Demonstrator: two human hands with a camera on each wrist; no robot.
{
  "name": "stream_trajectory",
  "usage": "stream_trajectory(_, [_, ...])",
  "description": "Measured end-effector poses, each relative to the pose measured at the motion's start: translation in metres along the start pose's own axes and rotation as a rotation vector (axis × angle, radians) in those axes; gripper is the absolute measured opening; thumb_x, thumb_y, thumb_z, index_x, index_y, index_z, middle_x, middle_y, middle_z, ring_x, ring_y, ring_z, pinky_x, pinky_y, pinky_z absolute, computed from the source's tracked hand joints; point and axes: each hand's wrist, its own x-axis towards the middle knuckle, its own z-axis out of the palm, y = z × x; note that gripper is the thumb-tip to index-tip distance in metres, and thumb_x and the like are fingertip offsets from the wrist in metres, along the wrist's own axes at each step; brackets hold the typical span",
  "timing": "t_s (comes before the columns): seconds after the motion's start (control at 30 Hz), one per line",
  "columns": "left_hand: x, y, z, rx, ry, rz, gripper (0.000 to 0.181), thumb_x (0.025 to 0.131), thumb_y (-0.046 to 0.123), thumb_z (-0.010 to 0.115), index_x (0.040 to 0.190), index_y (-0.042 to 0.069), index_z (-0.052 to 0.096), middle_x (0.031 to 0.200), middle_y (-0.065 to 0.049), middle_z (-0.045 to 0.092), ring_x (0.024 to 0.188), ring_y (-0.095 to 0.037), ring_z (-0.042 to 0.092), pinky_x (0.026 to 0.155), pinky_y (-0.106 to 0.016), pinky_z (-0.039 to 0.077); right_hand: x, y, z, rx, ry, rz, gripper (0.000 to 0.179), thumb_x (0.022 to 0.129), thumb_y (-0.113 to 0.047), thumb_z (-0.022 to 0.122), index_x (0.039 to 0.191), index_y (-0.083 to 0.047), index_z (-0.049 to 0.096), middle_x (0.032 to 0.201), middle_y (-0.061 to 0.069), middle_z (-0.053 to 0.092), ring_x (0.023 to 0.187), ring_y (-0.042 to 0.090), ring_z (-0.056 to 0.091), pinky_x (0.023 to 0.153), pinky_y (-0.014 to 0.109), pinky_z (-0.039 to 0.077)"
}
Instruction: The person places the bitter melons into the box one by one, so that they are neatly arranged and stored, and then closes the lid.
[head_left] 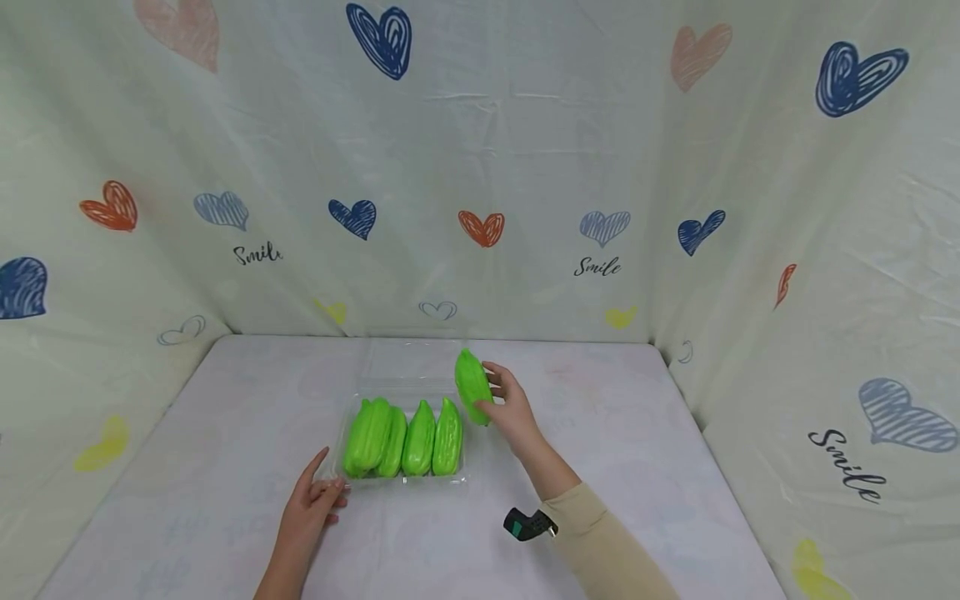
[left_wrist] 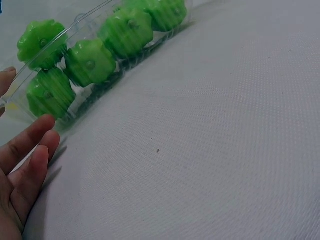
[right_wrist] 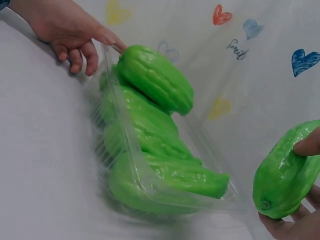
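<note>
And there it is, a bright green gourd (head_left: 471, 387) in the right hand (head_left: 516, 412), thumb on one side, fingers on the other, just off the right end of a clear plastic tray (head_left: 405, 481)! The tray sits on the white surface (head_left: 435, 542), beyond its middle towards the far edge, a little left of centre, its thin transparent lid (head_left: 408, 362) laid back towards that far edge. The left hand (head_left: 307, 504) is at the tray's near left corner, forefinger stretched along the side, the others loosely bent, gripping nothing.

Look at those shapes: glossy, long, ridged and wrinkled, tapering to a tip. From the head, the gourds in the tray (head_left: 418, 442) stand side by side, tips towards the far edge; the left wrist view brings out the stacking, four below and one on top at the left, each lobed blunt end with a round nub, plus the cloth's fine weave. Over to the right wrist view: ribbed tray wall, rounded corner, and a small nub on the held gourd's blunt end!
</note>
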Motion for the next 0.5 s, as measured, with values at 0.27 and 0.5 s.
stream_trajectory(0.27, [0.0,0.0,0.0,0.002,-0.009,0.002,0.065,0.1,0.018,0.056,0.156,0.018,0.023,0.098,-0.009,0.068,0.076,-0.01,0.061,0.061,-0.027,0.052,-0.008,-0.002,0.014,0.049,-0.093,0.014,0.066,0.086,-0.002,0.065,0.146,-0.013,0.042,0.132,0.016,0.05,0.114,0.032,0.052,0.085,0.041,0.051])
stream_trajectory(0.5, [0.0,0.001,0.0,0.006,-0.01,0.001,0.064,0.1,0.017,0.056,0.156,0.018,0.023,0.097,-0.009,0.068,0.076,-0.011,0.062,0.062,-0.027,0.051,-0.013,-0.004,0.025,0.069,-0.151,0.015,0.071,0.087,-0.003,0.065,0.15,-0.016,0.036,0.13,0.018,0.047,0.112,0.032,0.052,0.085,0.04,0.051])
